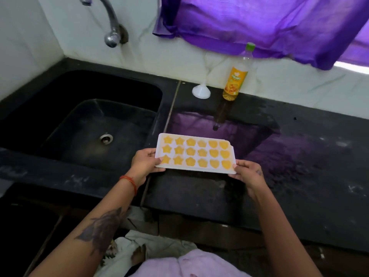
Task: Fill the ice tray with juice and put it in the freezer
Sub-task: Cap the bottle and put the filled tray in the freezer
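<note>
one white ice tray [194, 153] is held level above the near part of the black bench [299, 156], just right of the sink's edge. eighteen moulds are counted in it, three rows of six, and all eighteen are filled with yellow-orange juice; stars are seen at the left end, rounder flower and heart shapes toward the right. the tray's left short edge is pinched by the left hand [144, 164], thumb on the rim and fingers curled beneath. the right near corner is pinched the same way by the right hand [247, 172]. whether the tray's underside touches the bench cannot be told.

one juice bottle [236, 76] with a green cap is stood upright far back against the white wall, holding only a little liquid at its base. one white funnel [201, 90] is set mouth down just left of it, apart from it. both are well apart from the tray, with bare bench between.

one black sink [89, 124] is sunk to the left, with one drain in its floor and one metal tap [111, 27] on the wall above. one purple curtain [259, 23] is hung at the far right. open bench is left to the right of the tray and along the near edge.
</note>
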Available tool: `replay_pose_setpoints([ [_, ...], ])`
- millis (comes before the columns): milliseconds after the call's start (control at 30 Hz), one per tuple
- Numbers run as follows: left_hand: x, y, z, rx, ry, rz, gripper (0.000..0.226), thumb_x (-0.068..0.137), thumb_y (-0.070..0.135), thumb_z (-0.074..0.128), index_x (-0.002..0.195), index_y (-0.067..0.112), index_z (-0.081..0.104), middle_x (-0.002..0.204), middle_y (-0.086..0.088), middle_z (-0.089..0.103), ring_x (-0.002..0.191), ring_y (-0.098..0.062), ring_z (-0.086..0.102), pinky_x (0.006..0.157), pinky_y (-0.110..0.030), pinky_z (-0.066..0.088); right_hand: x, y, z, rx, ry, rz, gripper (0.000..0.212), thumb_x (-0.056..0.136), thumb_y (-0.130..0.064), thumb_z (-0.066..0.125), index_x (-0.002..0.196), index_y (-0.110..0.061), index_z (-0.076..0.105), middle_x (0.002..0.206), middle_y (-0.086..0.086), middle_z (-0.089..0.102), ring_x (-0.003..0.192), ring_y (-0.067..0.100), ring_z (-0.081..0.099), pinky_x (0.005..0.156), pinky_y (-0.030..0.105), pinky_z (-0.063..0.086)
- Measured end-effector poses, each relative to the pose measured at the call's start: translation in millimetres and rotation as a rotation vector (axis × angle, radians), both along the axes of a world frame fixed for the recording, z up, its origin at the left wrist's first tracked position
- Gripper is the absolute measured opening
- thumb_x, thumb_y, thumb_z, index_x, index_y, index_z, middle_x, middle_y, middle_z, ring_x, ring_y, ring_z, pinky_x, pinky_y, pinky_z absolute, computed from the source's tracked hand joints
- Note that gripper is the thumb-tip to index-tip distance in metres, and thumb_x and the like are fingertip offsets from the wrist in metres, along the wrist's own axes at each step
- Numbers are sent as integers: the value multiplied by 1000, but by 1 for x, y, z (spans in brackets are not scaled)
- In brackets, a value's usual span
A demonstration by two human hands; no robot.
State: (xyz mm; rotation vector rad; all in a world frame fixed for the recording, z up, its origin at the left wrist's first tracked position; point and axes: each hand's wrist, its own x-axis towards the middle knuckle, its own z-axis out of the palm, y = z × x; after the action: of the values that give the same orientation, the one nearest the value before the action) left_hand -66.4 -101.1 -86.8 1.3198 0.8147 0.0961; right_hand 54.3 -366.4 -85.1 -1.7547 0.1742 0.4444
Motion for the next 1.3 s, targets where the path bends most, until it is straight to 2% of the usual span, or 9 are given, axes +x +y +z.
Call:
replay_pose_setpoints([
  [100,-30,-1,5,-14,-19,108,38,85,-9,58,122,-2,55,106,-14,66,92,-27,66,58,-28,60,-1,13,6,28,-19,114,13,90,0,55,97,-5,64,87,5,69,82,19,68,65,23,59],
  [300,-116,-7,16,-5,-49,379,40,85,-9,57,125,-2,54,96,-9,66,86,-24,66,57,-26,60,-23,58,18,47,-43,387,17,89,2,55,104,-2,63,91,10,69,83,21,67,65,21,59],
  [400,-169,-11,23,18,-43,517,40,85,-8,58,125,-2,54,102,-11,66,84,-22,66,57,-25,60,-50,88,24,81,-50,528,17,89,4,55,99,-8,62,82,4,67,77,15,65,58,17,58],
  [600,-287,-29,30,51,-52,816,43,84,-5,61,126,1,54,103,-11,66,87,-23,67,57,-24,59,-123,149,32,110,-90,848,20,86,4,58,96,-13,61,81,0,68,75,14,67,56,17,57],
  [767,-387,-58,25,31,-68,1065,46,83,-5,62,127,2,53,99,-8,67,86,-22,68,55,-24,59,-204,193,32,92,-91,1098,18,86,-4,62,96,-18,65,81,-8,68,76,9,69,57,17,57],
  [933,-489,-100,20,21,-59,1276,49,82,-5,63,129,1,51,106,-12,66,85,-23,66,54,-23,58,-310,218,24,100,-100,1338,28,87,-3,60,115,-2,61,92,5,70,84,15,68,62,17,58],
  [1067,-570,-144,17,42,-63,1405,45,82,-6,63,126,0,55,105,-13,68,85,-25,68,57,-26,60,-399,219,12,135,-72,1464,20,86,-3,61,103,-14,63,83,-2,70,69,9,70,53,14,54],
  [1200,-637,-196,13,74,-67,1542,40,81,-8,62,120,0,58,88,-4,70,74,-16,68,55,-24,58,-483,214,0,136,-8,1610,19,85,-3,63,98,-18,64,86,-1,71,74,10,70,55,16,55],
  [1300,-674,-239,14,69,-69,1683,40,82,-10,61,120,0,58,88,-5,68,76,-18,66,55,-23,59,-543,209,-3,138,30,1736,18,84,-4,64,92,-20,66,85,-2,72,75,12,72,56,18,56],
])
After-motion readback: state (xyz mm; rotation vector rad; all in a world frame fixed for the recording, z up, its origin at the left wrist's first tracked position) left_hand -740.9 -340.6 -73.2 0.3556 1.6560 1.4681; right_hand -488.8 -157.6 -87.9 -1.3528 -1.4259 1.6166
